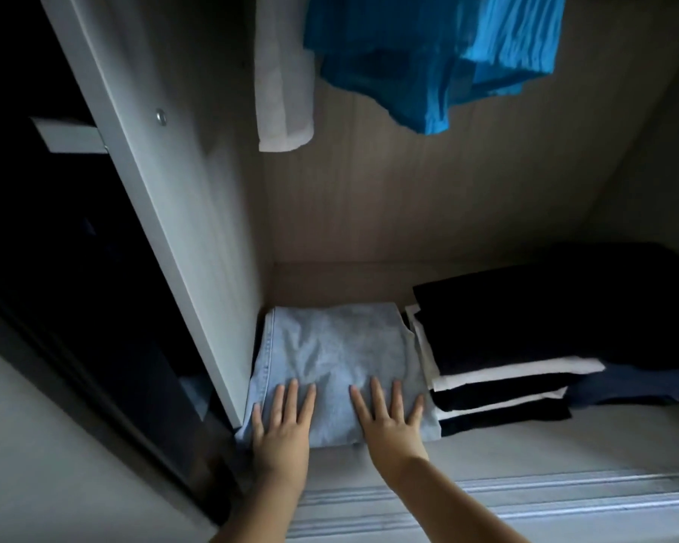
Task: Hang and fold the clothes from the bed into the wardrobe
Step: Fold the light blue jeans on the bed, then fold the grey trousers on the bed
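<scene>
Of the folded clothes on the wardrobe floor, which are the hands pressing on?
The light blue folded jeans in the left corner: the left hand and right hand lie flat on them. The black-and-white stack beside them is untouched.

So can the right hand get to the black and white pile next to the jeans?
Probably yes. The right hand lies flat on the jeans, and the pile sits right beside it with nothing between.

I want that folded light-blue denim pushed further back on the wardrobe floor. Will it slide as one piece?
Probably yes: the folded light-blue denim looks thick and lies flat under both open hands, left hand and right hand. Its layers may shift or bunch, since its surface already wrinkles. It likely won't roll.
</scene>
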A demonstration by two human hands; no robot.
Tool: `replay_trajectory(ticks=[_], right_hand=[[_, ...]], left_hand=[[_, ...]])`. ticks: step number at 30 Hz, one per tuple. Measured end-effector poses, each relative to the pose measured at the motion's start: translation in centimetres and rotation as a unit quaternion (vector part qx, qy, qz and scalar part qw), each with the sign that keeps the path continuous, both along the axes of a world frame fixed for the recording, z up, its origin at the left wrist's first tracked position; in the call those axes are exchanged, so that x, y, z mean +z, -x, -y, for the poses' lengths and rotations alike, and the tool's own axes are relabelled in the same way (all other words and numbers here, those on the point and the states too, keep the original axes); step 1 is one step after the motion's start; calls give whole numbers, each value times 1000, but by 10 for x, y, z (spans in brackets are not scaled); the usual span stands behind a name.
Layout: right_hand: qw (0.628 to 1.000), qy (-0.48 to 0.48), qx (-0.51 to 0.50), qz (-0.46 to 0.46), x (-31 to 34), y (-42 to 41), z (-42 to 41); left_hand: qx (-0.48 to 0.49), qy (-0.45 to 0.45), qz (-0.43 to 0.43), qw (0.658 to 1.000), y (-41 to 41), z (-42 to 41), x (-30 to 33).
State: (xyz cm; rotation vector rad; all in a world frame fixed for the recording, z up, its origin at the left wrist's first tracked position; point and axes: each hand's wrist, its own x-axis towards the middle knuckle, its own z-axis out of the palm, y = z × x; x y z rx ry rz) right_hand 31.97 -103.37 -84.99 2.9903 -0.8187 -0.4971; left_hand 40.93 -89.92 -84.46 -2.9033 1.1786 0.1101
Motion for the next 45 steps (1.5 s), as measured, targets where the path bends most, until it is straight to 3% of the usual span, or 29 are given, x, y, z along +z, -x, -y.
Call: replay_trajectory(ticks=[4, 9, 14, 18, 25, 34, 40, 45], right_hand=[[1000, 6, 17, -20, 11, -2, 0], [999, 2, -2, -35, 56, 15, -5], [990, -61, -119, -43, 112, 63, -50], [956, -126, -262, -35, 187, 103, -75], [899, -168, -400, -56, 328, 175, -107], [823, -141, -550, -17, 577, 282, -148], [776, -118, -619, 25, 674, 366, -158], [748, -77, -658, 40, 724, 480, -146]], left_hand=[[21, -67, -18, 997, -15, 4, -11], [-20, -145, -96, 985, -11, 16, 45], [-101, -192, -125, 968, 36, 4, 112], [-169, -247, -119, 947, 76, 1, 189], [-273, -262, -98, 921, 143, -10, 328], [-445, -187, -98, 870, 236, -12, 576], [-526, -152, -56, 835, 308, 7, 683], [-582, -119, -42, 803, 428, 28, 739]])
